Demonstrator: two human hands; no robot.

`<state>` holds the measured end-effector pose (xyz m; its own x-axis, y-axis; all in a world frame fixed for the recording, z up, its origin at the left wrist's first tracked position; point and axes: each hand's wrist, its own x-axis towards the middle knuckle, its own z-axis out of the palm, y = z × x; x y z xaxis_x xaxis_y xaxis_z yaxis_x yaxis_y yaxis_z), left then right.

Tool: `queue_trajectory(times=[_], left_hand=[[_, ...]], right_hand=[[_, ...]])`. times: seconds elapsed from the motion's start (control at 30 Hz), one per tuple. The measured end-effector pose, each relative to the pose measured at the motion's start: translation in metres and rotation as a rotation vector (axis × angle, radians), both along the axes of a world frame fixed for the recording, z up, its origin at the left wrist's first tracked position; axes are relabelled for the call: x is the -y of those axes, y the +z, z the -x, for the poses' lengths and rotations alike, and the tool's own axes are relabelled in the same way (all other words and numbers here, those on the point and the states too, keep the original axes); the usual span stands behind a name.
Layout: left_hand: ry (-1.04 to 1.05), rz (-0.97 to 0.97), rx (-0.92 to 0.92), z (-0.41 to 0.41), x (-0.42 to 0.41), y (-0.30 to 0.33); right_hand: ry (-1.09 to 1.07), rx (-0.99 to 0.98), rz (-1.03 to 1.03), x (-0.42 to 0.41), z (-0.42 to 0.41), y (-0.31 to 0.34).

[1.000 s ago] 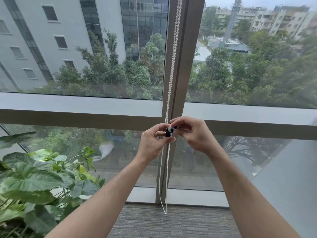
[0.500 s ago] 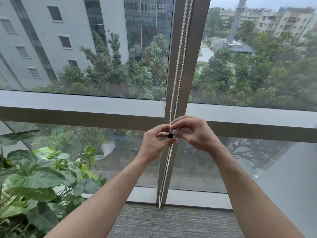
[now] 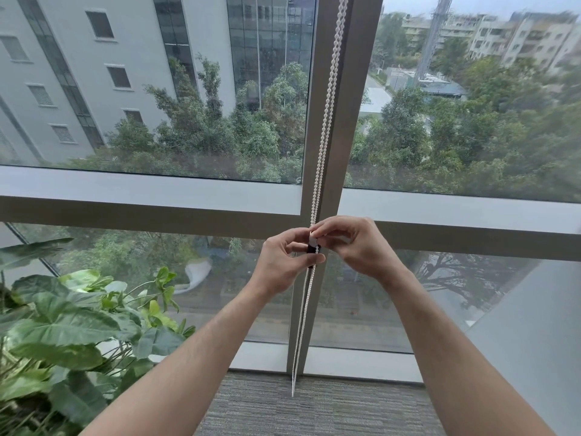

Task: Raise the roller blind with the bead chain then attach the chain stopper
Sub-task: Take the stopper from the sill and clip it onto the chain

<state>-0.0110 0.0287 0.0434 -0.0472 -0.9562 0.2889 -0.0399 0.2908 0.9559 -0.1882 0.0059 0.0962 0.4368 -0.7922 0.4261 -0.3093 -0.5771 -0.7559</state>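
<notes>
A white bead chain (image 3: 326, 99) hangs in two strands down the window's middle post, its loop end dangling just above the floor. A small black and white chain stopper (image 3: 313, 245) sits on the chain at the height of the lower crossbar. My left hand (image 3: 284, 262) pinches the stopper and chain from the left. From the right, my right hand (image 3: 352, 245) presses its fingertips on the stopper's top. The fingers hide most of the stopper. No blind fabric shows in the frame.
A large leafy plant (image 3: 63, 328) fills the lower left corner. The window frame's horizontal crossbar (image 3: 151, 212) runs behind my hands. A grey panel (image 3: 534, 335) slants in at the right. Grey carpet (image 3: 314, 410) covers the floor below.
Both hands stayed together on the stopper. The two chain strands, twisted together a second ago, now hang apart and parallel. The view shifted slightly left.
</notes>
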Motion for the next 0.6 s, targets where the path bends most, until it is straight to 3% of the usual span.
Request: queue_trajectory(times=[0.6], left_hand=[[0.058, -0.064, -0.027, 0.0032, -0.0024, -0.0048]], right_hand=[[-0.136, -0.105, 0.067, -0.0075, -0.0066, -0.0007]])
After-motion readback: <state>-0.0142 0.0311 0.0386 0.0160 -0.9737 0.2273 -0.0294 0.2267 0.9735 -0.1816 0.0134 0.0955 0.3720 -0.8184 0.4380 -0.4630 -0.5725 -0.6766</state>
